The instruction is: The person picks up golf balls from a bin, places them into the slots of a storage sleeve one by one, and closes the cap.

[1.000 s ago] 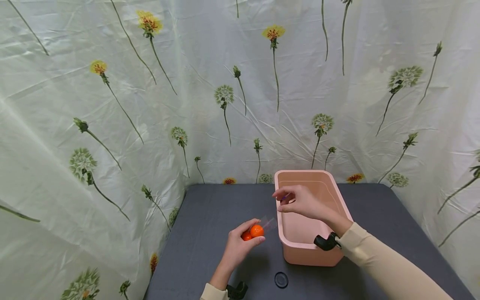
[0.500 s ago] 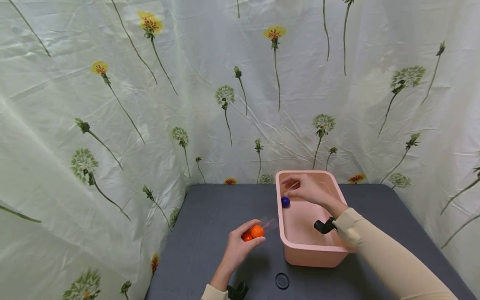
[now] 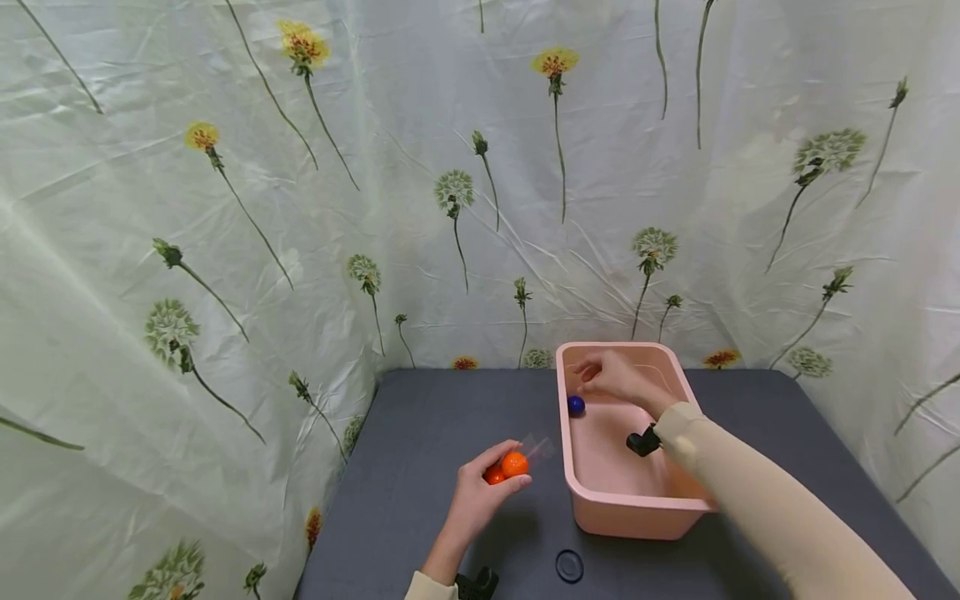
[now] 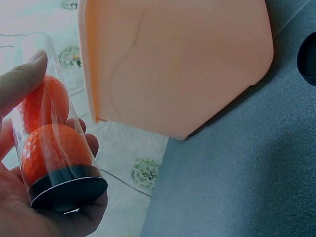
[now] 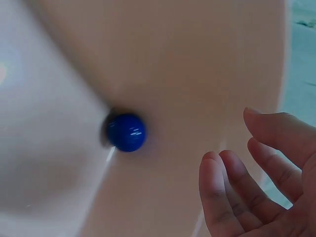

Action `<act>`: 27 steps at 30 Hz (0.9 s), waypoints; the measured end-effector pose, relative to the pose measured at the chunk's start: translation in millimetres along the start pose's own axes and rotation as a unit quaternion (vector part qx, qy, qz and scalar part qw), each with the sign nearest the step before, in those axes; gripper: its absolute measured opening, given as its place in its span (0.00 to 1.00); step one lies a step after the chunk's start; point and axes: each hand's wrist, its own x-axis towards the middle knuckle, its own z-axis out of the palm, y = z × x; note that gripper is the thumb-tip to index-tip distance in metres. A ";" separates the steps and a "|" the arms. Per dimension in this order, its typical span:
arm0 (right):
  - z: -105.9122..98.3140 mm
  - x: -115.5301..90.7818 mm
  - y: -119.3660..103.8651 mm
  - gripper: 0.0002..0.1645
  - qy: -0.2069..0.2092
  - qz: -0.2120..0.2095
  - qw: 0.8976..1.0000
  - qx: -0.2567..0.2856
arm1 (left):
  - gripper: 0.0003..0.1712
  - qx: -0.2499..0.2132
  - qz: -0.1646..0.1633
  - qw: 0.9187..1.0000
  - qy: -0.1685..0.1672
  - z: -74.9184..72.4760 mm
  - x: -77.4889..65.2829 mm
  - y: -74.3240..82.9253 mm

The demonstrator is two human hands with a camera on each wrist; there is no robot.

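Backdrop: pale, shiny sheet (image 3: 420, 225), creased, hanging behind the table (image 3: 420, 450) and down both its sides. Print on it: yellow flower heads (image 3: 555, 62) mostly up top, round green-white seed heads (image 3: 453, 190) at mid and lower height, closed green buds (image 3: 480, 143), long thin stems (image 3: 560, 158). Two orange flowers (image 3: 465, 363) sit right at the table's far edge; another is beside its left edge. Table is dark grey, matte, far corners rounded. Left wrist view: tabletop reads blue-grey, fine-grained; one printed seed head shows just beside its edge.
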 end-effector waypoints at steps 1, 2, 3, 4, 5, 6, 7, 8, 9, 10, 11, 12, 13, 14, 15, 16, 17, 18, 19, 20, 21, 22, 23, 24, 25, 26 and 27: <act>2.0 2.2 4.0 0.23 0.002 -0.005 1.000 -0.015 | 0.27 -0.001 -0.002 1.000 0.000 -0.2 0.0 0.0; 4.1 4.2 7.4 0.22 0.003 -0.003 1.000 -0.023 | 0.27 -0.002 -0.002 1.000 0.000 -0.5 -0.1 0.0; 6.2 5.6 11.0 0.22 0.001 0.000 1.000 -0.026 | 0.27 -0.003 -0.003 1.000 0.000 -0.8 -0.2 0.0; 8.3 6.5 14.3 0.22 -0.004 0.006 1.000 -0.026 | 0.27 -0.003 -0.004 1.000 0.000 -1.2 -0.5 0.1; 10.2 7.2 17.2 0.22 -0.010 0.010 1.000 -0.026 | 0.27 -0.004 -0.004 1.000 -0.001 -1.4 -0.8 -0.2; 12.4 7.8 20.1 0.22 -0.016 0.019 0.999 -0.026 | 0.28 -0.004 -0.005 1.000 -0.002 -1.8 -1.1 -0.2; 14.5 8.3 22.6 0.22 -0.024 0.026 0.999 -0.023 | 0.28 -0.004 -0.006 1.000 -0.002 -2.3 -1.4 0.0; 16.4 8.8 24.8 0.22 -0.031 0.032 0.999 -0.021 | 0.28 -0.004 -0.007 1.000 -0.002 -2.7 -1.6 0.0; 18.1 9.4 27.2 0.23 -0.035 0.036 0.998 -0.023 | 0.28 -0.005 -0.008 1.000 -0.003 -3.0 -1.8 -0.1; 19.6 9.9 29.1 0.23 -0.040 0.037 0.998 -0.025 | 0.28 -0.005 -0.009 1.000 -0.003 -3.3 -1.9 -0.2; 20.9 10.6 31.1 0.23 -0.043 0.037 0.998 -0.029 | 0.28 -0.005 -0.009 1.000 -0.003 -3.6 -1.9 -0.4; 22.3 11.5 33.2 0.24 -0.044 0.042 0.998 -0.032 | 0.28 -0.005 -0.010 1.000 -0.002 -3.9 -1.7 -0.1; 23.3 12.2 34.6 0.24 -0.047 0.043 0.997 -0.036 | 0.28 -0.005 -0.010 1.000 -0.002 -4.1 -1.5 -0.2; 24.3 13.1 36.3 0.24 -0.048 0.043 0.997 -0.041 | 0.28 -0.006 -0.009 1.000 -0.001 -4.3 -1.3 -0.2; 25.2 13.8 37.8 0.25 -0.049 0.047 0.997 -0.043 | 0.28 -0.006 -0.008 1.000 -0.001 -4.5 -1.0 -0.6; 26.0 14.5 38.9 0.25 -0.051 0.050 0.996 -0.045 | 0.28 -0.007 -0.007 1.000 0.000 -4.7 -0.7 -0.9; 26.8 15.2 40.0 0.26 -0.053 0.054 0.996 -0.048 | 0.28 -0.008 -0.008 1.000 0.000 -4.9 -0.3 -0.9; 27.7 15.7 40.8 0.27 -0.056 0.058 0.995 -0.052 | 0.28 -0.008 -0.008 1.000 0.001 -5.2 0.1 -0.9; 28.3 16.1 41.3 0.28 -0.060 0.059 0.995 -0.057 | 0.28 -0.009 -0.009 1.000 0.002 -5.6 0.4 -1.0; 29.0 16.4 41.8 0.29 -0.064 0.058 0.994 -0.064 | 0.28 -0.009 -0.010 1.000 0.002 -5.9 0.8 -1.1; 29.6 16.6 42.2 0.30 -0.070 0.061 0.993 -0.071 | 0.28 -0.009 -0.011 1.000 0.003 -6.3 1.0 -1.3; 30.2 16.7 42.4 0.30 -0.077 0.058 0.992 -0.078 | 0.27 -0.009 -0.013 1.000 0.003 -6.8 1.4 -1.1; 30.6 16.7 42.6 0.30 -0.084 0.051 0.991 -0.090 | 0.27 -0.008 -0.014 1.000 0.003 -7.3 1.7 -1.0; 31.0 16.6 42.9 0.30 -0.089 0.045 0.990 -0.102 | 0.27 -0.008 -0.014 1.000 0.004 -7.8 1.9 -1.3; 31.1 16.4 43.1 0.28 -0.090 0.039 0.989 -0.114 | 0.27 -0.007 -0.013 1.000 0.003 -8.3 2.0 -1.5; 31.3 16.3 43.4 0.26 -0.090 0.034 0.988 -0.122 | 0.27 -0.006 -0.012 1.000 0.003 -8.8 2.2 -1.8; 31.4 16.2 43.8 0.23 -0.087 0.029 0.987 -0.129 | 0.27 -0.006 -0.011 1.000 0.003 -9.2 2.4 -2.1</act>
